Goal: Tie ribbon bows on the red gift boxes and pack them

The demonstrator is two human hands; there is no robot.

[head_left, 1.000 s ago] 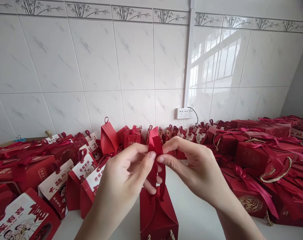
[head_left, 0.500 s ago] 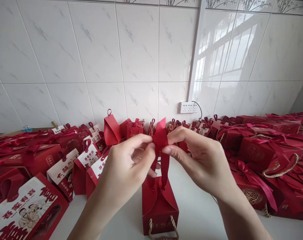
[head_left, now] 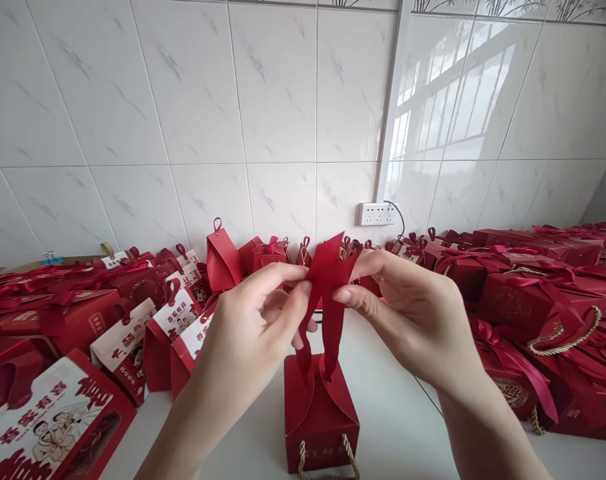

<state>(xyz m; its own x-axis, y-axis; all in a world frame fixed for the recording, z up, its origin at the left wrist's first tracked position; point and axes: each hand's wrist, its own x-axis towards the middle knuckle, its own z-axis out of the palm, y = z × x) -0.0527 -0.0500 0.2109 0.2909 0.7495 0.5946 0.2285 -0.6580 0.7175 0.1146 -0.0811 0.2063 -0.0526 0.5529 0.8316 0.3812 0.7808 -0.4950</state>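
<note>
A small red gift box with a gold rope handle stands on the white table in front of me. From slots in its top rises a red ribbon, its two lengths crossing above the box. My left hand pinches the ribbon at the left of the crossing between thumb and forefinger. On the other side, my right hand grips it the same way. One pointed ribbon end sticks up between the hands.
White-printed red boxes stand at the left. Red boxes with bows and rope handles are piled at the right, and more line the tiled wall. A power strip is fixed there.
My right hand has shifted slightly to the right with its ribbon length. The crossing is wider, and the upright ribbon end now leans to the right.
</note>
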